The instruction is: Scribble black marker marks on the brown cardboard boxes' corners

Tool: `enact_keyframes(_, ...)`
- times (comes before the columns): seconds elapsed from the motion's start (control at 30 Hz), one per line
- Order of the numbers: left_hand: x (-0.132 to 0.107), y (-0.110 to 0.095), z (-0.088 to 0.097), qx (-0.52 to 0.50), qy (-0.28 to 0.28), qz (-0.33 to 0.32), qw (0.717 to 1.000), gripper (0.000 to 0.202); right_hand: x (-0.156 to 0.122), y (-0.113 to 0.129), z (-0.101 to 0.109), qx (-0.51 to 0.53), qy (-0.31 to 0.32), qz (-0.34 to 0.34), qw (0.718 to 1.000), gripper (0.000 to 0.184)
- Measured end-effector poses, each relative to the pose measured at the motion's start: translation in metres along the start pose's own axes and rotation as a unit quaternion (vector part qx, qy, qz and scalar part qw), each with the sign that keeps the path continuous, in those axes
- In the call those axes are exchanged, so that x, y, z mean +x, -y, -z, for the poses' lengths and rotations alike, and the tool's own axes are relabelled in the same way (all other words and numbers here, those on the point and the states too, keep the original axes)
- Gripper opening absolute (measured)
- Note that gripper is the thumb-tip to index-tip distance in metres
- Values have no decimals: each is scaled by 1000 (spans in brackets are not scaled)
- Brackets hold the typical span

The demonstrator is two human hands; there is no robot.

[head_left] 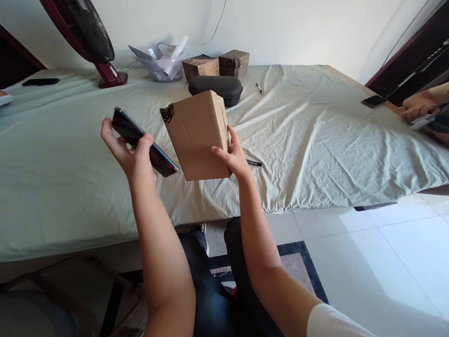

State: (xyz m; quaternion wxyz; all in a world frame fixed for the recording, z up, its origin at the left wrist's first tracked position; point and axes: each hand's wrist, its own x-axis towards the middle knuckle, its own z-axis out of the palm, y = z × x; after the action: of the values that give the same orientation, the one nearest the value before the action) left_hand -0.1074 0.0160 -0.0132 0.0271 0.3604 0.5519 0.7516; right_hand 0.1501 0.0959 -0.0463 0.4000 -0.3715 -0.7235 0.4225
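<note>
My left hand point(131, 152) is closed around a dark smartphone point(159, 159), which tilts down to the right above the cloth. Beside it, my right hand point(233, 154) grips a brown cardboard box point(196, 135) by its right side, thumb on the broad face. A black scribble marks the upper left corner of that box. Phone and box are held a small gap apart. Partly hidden behind my right hand, a black pen point(254, 163) lies on the cloth. A black zip case point(215, 88) rests just behind the box.
Along the wall stand a dark red fan point(110, 77), a clear plastic basket point(163, 68) with papers, and two scribbled boxes point(234, 63). Another pen point(259, 89) and a phone point(373, 101) lie on the pale green tablecloth point(315, 140). Another person's hand point(421, 105) is at the right edge.
</note>
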Motion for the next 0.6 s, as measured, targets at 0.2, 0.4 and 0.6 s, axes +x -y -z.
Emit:
enact_keyframes(0.2, -3, -18, 0, 10, 23, -30, 999, 99, 0, 3, 1, 56, -9, -18, 998, 117)
enact_keyframes(0.4, -3, -20, 2, -14, 63, -58, 996, 104, 0, 1, -1, 108, -5, -25, 994, 123)
enact_keyframes(0.6, 0, -13, 7, 10, 54, -94, 994, 105, 3, -1, 0, 185, 3, -22, 982, 131)
